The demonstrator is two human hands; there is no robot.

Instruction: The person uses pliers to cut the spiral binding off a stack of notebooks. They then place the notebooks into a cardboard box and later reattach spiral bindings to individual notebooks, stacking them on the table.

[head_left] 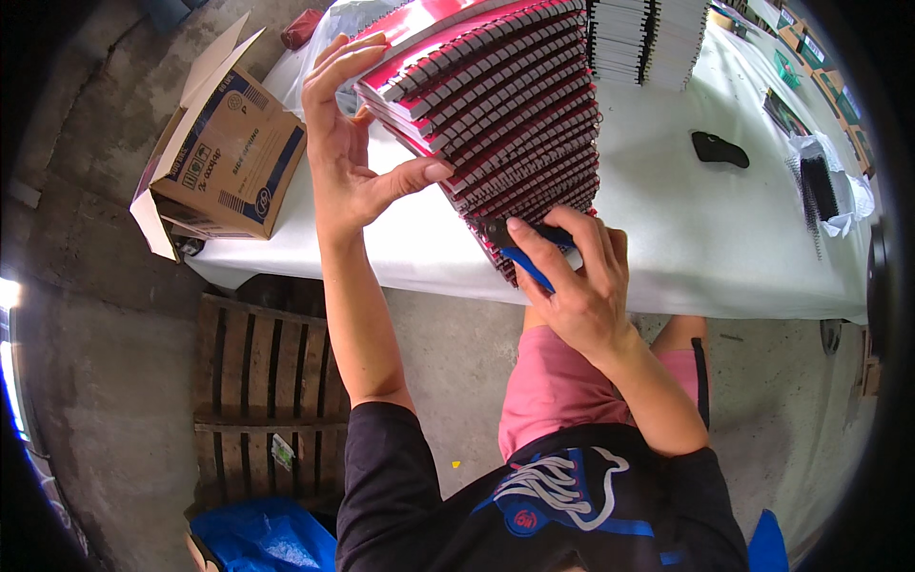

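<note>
A tall stack of spiral-bound notebooks [515,105] with red covers stands on the white table, dark coil bindings facing me. My left hand [348,153] is at the stack's left side, fingers spread wide. Its fingertips reach the top cover's corner and its thumb lies against the edges lower down. Low on the stack, my right hand [581,276] is closed round blue-handled pliers [530,267]. Their dark head [496,231] is at the bindings near the lower left corner; the exact contact of the jaws cannot be made out.
An open cardboard box [233,153] sits at the table's left end. White-paged bound books [648,43] stand behind the stack. Rightward on the white tablecloth [658,200] lie a black object [719,150] and black binding coils [817,186] in white wrapping. Below is a wooden pallet [267,372].
</note>
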